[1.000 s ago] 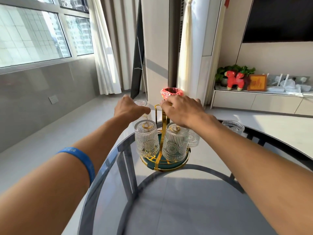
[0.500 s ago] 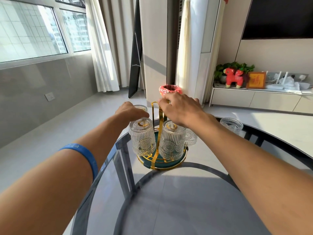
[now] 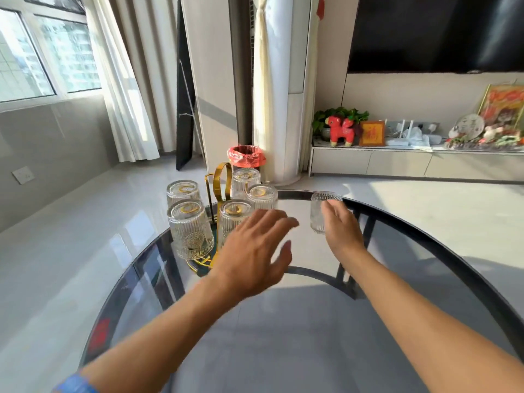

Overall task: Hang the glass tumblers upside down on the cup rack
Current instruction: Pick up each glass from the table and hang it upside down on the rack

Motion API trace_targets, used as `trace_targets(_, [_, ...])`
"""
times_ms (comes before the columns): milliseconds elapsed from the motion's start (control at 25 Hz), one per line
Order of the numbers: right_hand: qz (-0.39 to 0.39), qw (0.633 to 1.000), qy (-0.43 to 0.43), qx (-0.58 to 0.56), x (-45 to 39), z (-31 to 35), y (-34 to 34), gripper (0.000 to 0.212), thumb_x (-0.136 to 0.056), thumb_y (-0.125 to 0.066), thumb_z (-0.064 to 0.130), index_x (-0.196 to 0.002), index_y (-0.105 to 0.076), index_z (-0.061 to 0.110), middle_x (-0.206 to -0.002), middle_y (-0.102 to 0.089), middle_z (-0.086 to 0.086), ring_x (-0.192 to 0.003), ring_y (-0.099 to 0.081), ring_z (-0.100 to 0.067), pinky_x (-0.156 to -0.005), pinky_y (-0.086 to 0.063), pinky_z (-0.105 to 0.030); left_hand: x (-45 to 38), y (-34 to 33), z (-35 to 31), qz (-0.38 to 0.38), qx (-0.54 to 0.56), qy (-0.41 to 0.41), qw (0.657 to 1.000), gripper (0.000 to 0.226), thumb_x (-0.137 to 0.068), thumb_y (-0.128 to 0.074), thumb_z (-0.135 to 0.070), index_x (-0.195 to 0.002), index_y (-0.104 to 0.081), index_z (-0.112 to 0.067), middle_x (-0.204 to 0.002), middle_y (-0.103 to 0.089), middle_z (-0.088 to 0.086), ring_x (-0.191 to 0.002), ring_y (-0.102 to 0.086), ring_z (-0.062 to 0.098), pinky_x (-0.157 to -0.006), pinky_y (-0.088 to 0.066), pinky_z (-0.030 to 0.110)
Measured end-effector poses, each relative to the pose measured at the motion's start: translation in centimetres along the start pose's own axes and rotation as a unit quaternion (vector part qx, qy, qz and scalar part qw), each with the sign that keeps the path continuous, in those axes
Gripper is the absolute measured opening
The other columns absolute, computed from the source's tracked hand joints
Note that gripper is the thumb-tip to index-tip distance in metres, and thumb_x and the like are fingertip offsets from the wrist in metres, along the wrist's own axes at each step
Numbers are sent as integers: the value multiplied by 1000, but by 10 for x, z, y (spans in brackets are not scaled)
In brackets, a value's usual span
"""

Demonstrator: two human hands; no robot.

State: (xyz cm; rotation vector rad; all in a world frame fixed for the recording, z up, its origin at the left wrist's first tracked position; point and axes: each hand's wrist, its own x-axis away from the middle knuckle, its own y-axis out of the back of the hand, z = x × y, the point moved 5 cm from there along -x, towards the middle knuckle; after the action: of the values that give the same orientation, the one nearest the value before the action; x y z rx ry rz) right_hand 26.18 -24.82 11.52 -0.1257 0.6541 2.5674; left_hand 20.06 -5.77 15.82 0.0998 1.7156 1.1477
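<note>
A gold cup rack [image 3: 218, 181] with a dark round base stands on the far left part of the glass table [image 3: 297, 321]. Several ribbed glass tumblers hang upside down on it, the nearest at the front left [image 3: 190, 229]. One more tumbler [image 3: 319, 212] stands upright on the table to the right of the rack. My right hand [image 3: 341, 226] reaches it with fingers spread, touching its near side. My left hand [image 3: 255, 252] hovers open in front of the rack, holding nothing and hiding part of a front tumbler.
The round table has a dark rim [image 3: 442, 239] and a dark frame under the glass. Beyond it stand a bin with a red liner [image 3: 246, 156], a white column [image 3: 279, 89] and a low cabinet [image 3: 411, 163] with ornaments.
Both hands have left the rack. My right hand moved right to the upright tumbler; my left hand pulled back and opened. The view shifted right.
</note>
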Motion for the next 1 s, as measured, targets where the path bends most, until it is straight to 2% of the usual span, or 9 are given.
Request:
trace_targets(80, [30,999,-21,11,4,-30,16,43,-96,-39,46,-133,-51,25,-141,-54,-3,-125,-49,-26,-93,-35,-33,13,-54,-17,93,12,72,993,46,-90,-52,-34,-133,-49,-19,-132,-56,3,-118,-51,25,-96,-48,41])
trace_targets(160, [62,997,-16,29,9,-49,26,55,-92,-42,55,-142,-40,30,-151,-42,1,-135,-41,-22,-104,-30,-36,22,-105,-14,190,38,176,965,60,-93,-46,-44,-147,-33,-22,-152,-40,4,-137,-37,26,-111,-36,42])
trace_targets(240, [81,996,-13,39,9,-62,33,67,-86,-47,62,-145,-32,36,-155,-36,5,-137,-38,-21,-110,-30,-40,28,-147,-6,264,25,200,943,67,-96,-39,-51,-154,-19,-22,-162,-24,5,-148,-21,26,-119,-20,40])
trace_targets(360, [75,997,-26,19,-3,-85,37,78,-81,-63,54,-147,-27,32,-156,-33,4,-139,-35,-22,-112,-30,-44,33,-189,7,321,5,209,924,71,-97,-25,-59,-156,-11,-22,-166,-10,6,-152,-5,24,-122,-5,40])
trace_targets(520, [68,995,-40,64,-33,-106,14,99,-74,-75,47,-151,-17,22,-159,-25,-1,-143,-26,-22,-112,-25,-36,32,-209,18,344,-19,196,918,81,-88,-8,-70,-156,-6,-27,-166,-1,3,-152,5,22,-121,3,41])
trace_targets(640, [36,996,-65,49,-67,-110,-14,107,-68,-81,44,-151,-18,17,-157,-29,-5,-140,-32,-25,-108,-29,-35,33,-208,17,341,-17,199,919,84,-85,-4,-72,-157,-5,-28,-166,1,2,-152,7,20,-121,4,41])
trace_targets(800, [16,994,-88,-62,-102,-112,-41,95,-61,-85,36,-140,-35,19,-141,-50,-5,-125,-49,-25,-96,-40,-31,35,-206,17,329,-11,207,921,80,-89,-8,-70,-157,-5,-27,-166,3,2,-152,10,19,-121,7,40])
trace_targets(880, [18,993,-94,-65,-109,-114,-45,82,-56,-87,36,-126,-49,18,-126,-61,-4,-113,-58,-24,-93,-46,-34,35,-207,17,332,-4,210,920,79,-90,-8,-70,-157,-5,-27,-166,4,2,-151,11,19,-120,9,39])
trace_targets(1000, [23,993,-94,-69,-102,-109,-43,74,-52,-87,37,-116,-55,18,-114,-65,0,-101,-61,-20,-81,-48,-30,32,-207,21,319,15,219,922,79,-89,-13,-71,-156,-9,-29,-166,0,1,-152,9,17,-120,9,38])
